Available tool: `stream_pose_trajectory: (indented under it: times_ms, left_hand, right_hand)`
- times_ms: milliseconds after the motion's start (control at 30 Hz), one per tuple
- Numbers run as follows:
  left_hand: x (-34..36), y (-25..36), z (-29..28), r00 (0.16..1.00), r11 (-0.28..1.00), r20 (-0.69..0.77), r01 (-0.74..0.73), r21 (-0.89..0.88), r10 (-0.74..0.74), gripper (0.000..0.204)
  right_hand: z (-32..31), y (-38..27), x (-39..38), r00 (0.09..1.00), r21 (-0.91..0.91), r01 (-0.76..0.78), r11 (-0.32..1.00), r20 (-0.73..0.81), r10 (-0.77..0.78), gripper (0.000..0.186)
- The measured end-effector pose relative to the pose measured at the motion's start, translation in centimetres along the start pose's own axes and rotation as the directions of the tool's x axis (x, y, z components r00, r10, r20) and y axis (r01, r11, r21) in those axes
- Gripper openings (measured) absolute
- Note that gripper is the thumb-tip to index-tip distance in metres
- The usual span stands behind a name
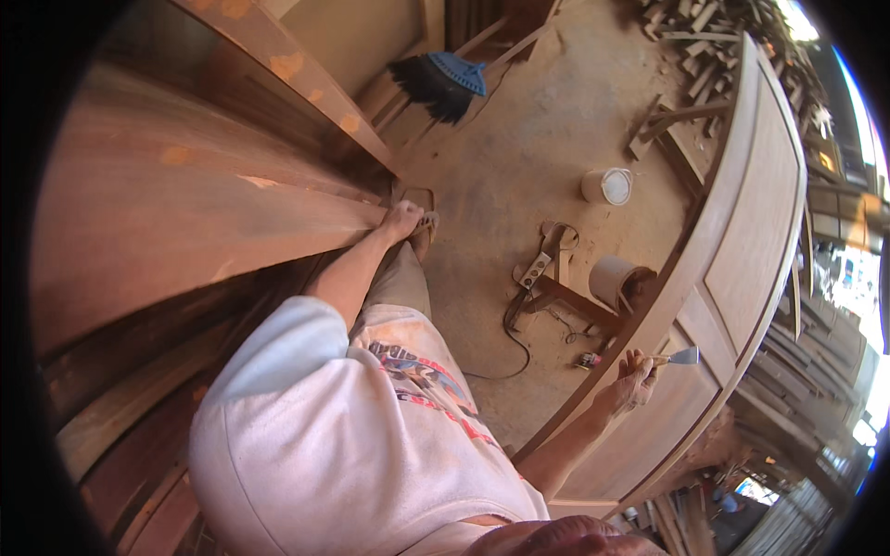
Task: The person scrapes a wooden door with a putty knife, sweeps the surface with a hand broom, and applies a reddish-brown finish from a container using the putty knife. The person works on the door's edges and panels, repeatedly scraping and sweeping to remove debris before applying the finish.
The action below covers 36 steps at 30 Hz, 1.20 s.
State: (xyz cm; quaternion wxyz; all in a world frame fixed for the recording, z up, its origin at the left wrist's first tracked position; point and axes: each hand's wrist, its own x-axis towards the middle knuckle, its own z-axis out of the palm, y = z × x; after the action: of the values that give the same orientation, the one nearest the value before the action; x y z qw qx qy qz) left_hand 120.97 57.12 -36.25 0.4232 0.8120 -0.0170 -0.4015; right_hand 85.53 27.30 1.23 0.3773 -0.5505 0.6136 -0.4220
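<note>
My right hand [636, 382] is closed around the handle of a putty knife [684, 356]. Its flat metal blade points right, above a pale wooden panelled door [756, 199] that stretches along the right side. On the left, my left hand [404, 220] has its fingers curled at the end edge of a reddish-brown wooden panel [213, 218]. Orange-tan patches mark that panel and the reddish frame piece [287, 69] above it. How far the left fingers wrap around the edge is partly hidden.
On the dusty floor stand a white bucket [607, 186] and a tipped-looking pail [616, 282]. Near them lie a power strip [535, 270] with a trailing cord and a small can [588, 360]. A blue-headed broom [450, 83] leans farther off. Scrap wood [709, 56] is piled at upper right.
</note>
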Motion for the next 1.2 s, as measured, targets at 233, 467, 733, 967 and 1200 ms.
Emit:
stream_pose_trajectory:
  times_ms: [233,467,733,967,1200]
  left_hand:
    - [16.9,4.6,1.7,0.987,0.983,-0.087,0.122,-0.135,-0.134,0.050]
    - [30.0,8.8,-0.9,0.891,0.706,-0.212,0.155,-0.691,-0.403,0.075]
    - [40.8,7.9,-0.5,0.898,0.215,-0.041,0.061,-0.975,-0.439,0.065]
    - [41.5,10.6,0.9,0.936,0.339,0.106,0.225,-0.913,-0.335,0.021]
    - [35.8,11.8,-0.9,0.893,0.264,0.429,0.451,-0.853,-0.137,0.017]
  right_hand:
    - [7.0,1.3,5.2,0.944,-0.482,0.112,0.869,-0.222,-0.245,0.040]
    - [6.8,1.3,5.4,0.938,-0.626,0.053,0.778,-0.236,-0.253,0.047]
    - [8.4,0.2,5.7,0.963,-0.670,-0.016,0.742,-0.210,-0.168,0.049]
    - [6.2,0.8,5.6,0.955,-0.575,-0.081,0.814,-0.278,-0.102,0.044]
    - [7.4,2.1,6.0,0.936,-0.425,0.060,0.903,-0.290,-0.199,0.020]
